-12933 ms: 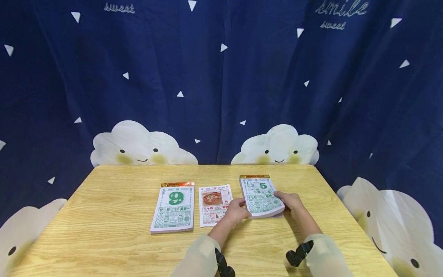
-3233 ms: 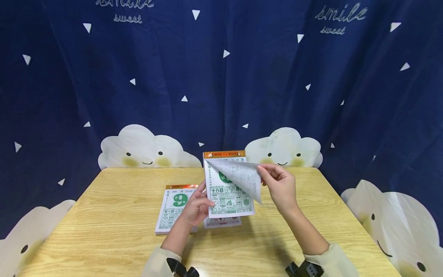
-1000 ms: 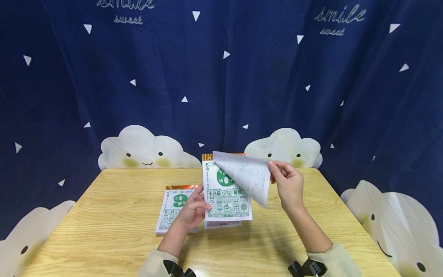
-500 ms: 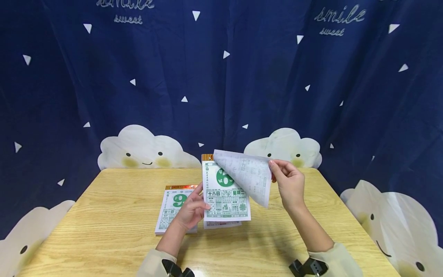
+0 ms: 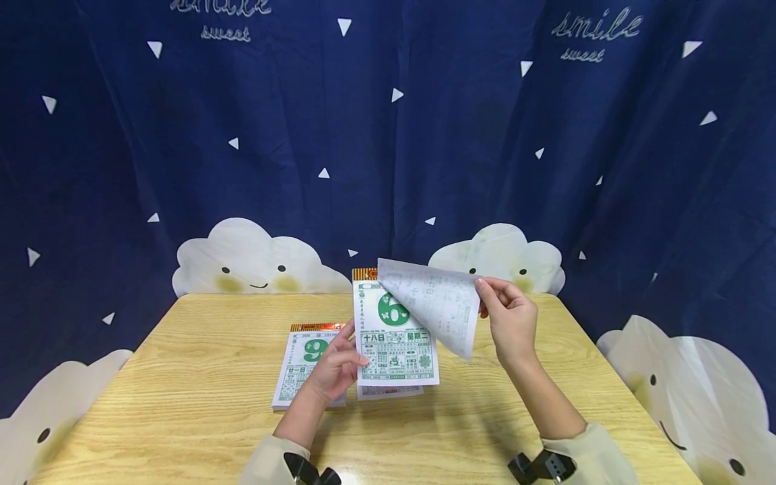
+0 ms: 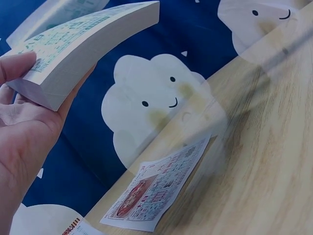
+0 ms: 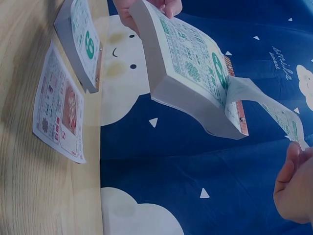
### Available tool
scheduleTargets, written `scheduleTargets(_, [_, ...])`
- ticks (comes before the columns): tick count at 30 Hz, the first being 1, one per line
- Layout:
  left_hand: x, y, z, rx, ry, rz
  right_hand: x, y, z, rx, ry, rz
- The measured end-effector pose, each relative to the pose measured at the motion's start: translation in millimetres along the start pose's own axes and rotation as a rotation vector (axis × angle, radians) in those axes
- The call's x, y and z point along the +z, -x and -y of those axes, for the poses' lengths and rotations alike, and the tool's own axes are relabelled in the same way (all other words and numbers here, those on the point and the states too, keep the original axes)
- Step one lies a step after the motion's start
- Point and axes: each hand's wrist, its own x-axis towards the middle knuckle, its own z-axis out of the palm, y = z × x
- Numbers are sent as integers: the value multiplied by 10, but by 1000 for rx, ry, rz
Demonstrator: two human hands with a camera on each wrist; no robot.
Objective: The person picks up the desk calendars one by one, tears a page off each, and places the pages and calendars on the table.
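My left hand (image 5: 336, 367) grips a thick tear-off calendar (image 5: 397, 357) by its lower left side, thumb on the front, holding it above the table. Its face shows a big green 6 below an orange header strip. Between thumb and fingers, my right hand (image 5: 512, 323) pinches the right edge of the top page (image 5: 439, 303). That page is folded up to the right with its grey back showing, and its upper left corner stands free over the header. In the right wrist view the page (image 7: 274, 110) stretches from the header end of the pad to my fingers.
A second calendar (image 5: 294, 377) showing a green 9 lies on the wooden table (image 5: 182, 411) at left, partly behind my left hand. Under the held pad lies a loose red-printed sheet (image 6: 161, 188) with a food picture. A dark blue cloud-patterned curtain (image 5: 388, 135) hangs behind.
The calendar, earlier on the table at right showing 5, is now held up in the middle. Its top page has been pulled back and loosened along the top; my right hand moved slightly up and right.
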Motion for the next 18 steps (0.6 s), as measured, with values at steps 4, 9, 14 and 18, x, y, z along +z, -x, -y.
scheduleTargets(4, [3,6,-16,2,-4,-3,-19,-18,-18,0,-32,-12])
scheduleTargets(9, [12,19,-48,-11,-18,-31,-31,-33,-18,-3,-63,-18])
scheduleTargets(14, [14,22,-61,-18,-16,-29,-34,-35,-3,-4,-67,-18])
scheduleTargets(18, [3,22,-62,-25,-11,-23,-42,-40,1,-12,-58,-23])
